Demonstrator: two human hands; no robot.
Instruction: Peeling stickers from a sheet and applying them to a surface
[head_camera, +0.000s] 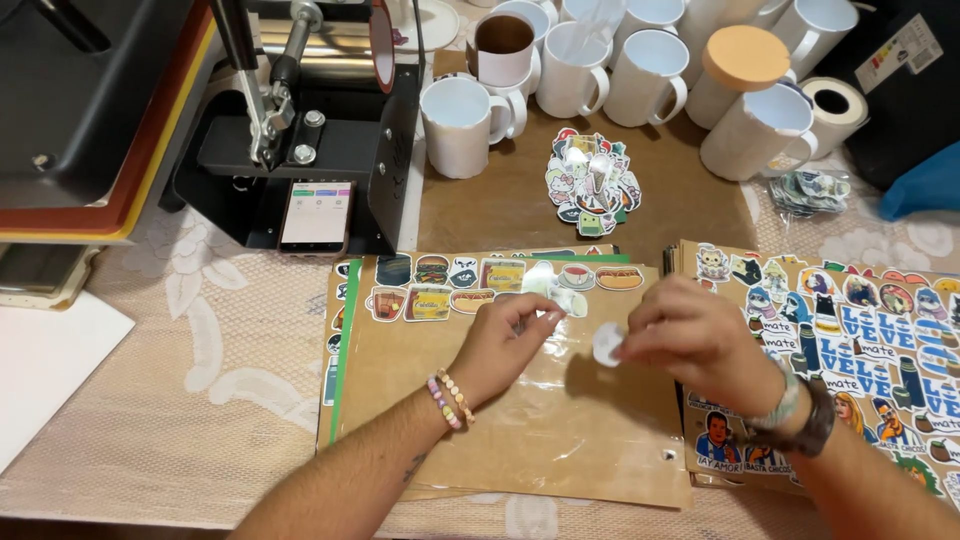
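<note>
— Sticker (606, 343), small and white: who has it?
— The right hand (690, 338) pinches it with its fingertips, just over the clear sheet (560, 395).
— And the left hand (505, 340)?
— Its fingers press down flat on that sheet, just beside the pinch, holding nothing.
— What's farther off?
— A pile of stickers (593, 182) past both hands, then white mugs (560, 75). A phone (316, 214) lies way off beyond the left hand.

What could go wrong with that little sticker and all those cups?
1. The small white sticker pinched by the right hand might curl or stick to the fingers.
2. The glossy clear sheet under the left hand could slide and shift the stickers.
3. A reach toward the sticker pile might knock the white mugs crowded behind it.
</note>
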